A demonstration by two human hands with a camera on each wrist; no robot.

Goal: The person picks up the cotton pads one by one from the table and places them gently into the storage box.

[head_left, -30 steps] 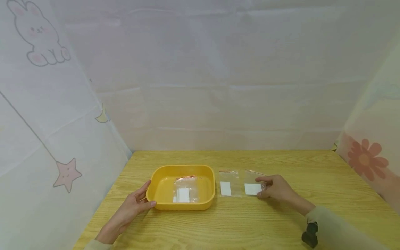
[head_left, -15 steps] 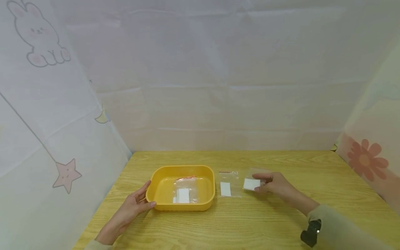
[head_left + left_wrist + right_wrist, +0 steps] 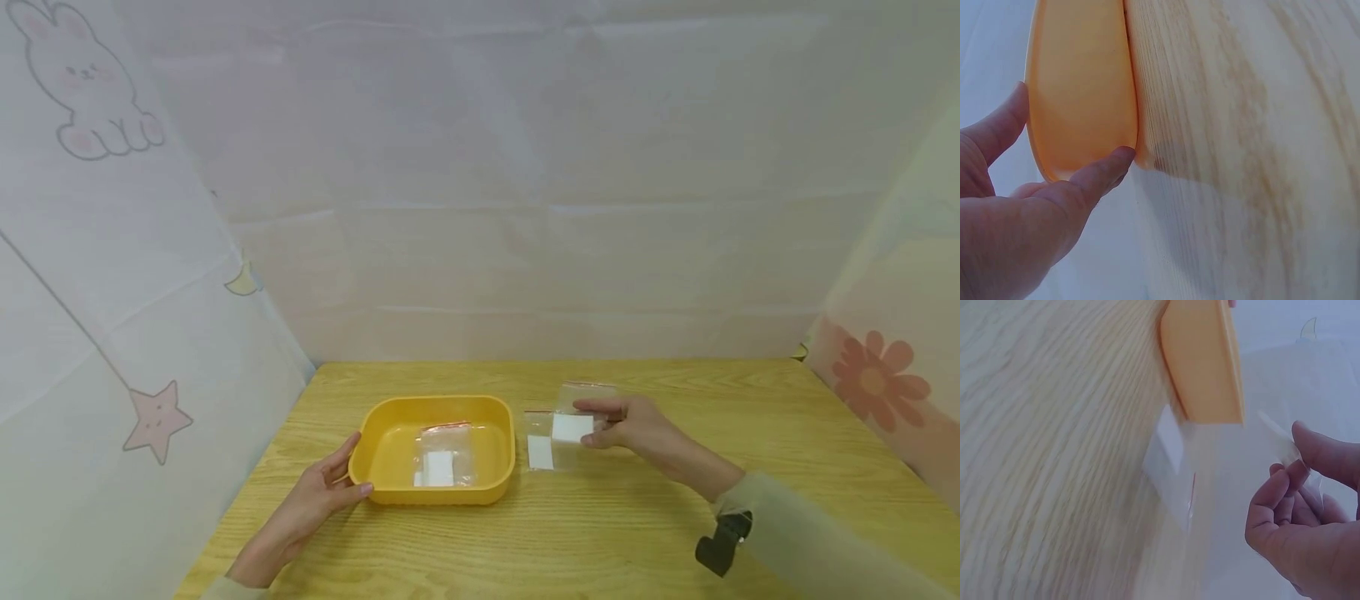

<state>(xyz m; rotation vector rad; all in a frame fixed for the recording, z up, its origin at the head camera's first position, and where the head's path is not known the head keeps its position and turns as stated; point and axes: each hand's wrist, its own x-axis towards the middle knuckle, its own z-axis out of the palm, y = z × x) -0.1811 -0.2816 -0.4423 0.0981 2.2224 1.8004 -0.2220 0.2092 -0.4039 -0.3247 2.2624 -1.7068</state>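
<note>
A yellow plastic bin (image 3: 438, 497) stands on the table, with small clear zip bags (image 3: 440, 468) holding white pieces inside it. My left hand (image 3: 315, 498) grips the bin's left end, thumb at the near corner and fingers along the side; the left wrist view shows this hand (image 3: 1054, 200) spanning the bin's end (image 3: 1082, 94). Between thumb and fingers, my right hand (image 3: 637, 429) pinches a clear zip bag (image 3: 573, 428) with a white piece in it. In the head view it overlaps another zip bag (image 3: 540, 452), lying flat just right of the bin.
The wood-grain table (image 3: 480, 550) reaches back to a pale cloth wall (image 3: 525, 250). More printed cloth (image 3: 157, 421) hangs on the left and right sides. A dark device (image 3: 723, 542) is strapped at my right wrist.
My right hand has lifted its zip bag off the table and carried it left, over the bag beside the bin. My left hand and the bin stay put.
</note>
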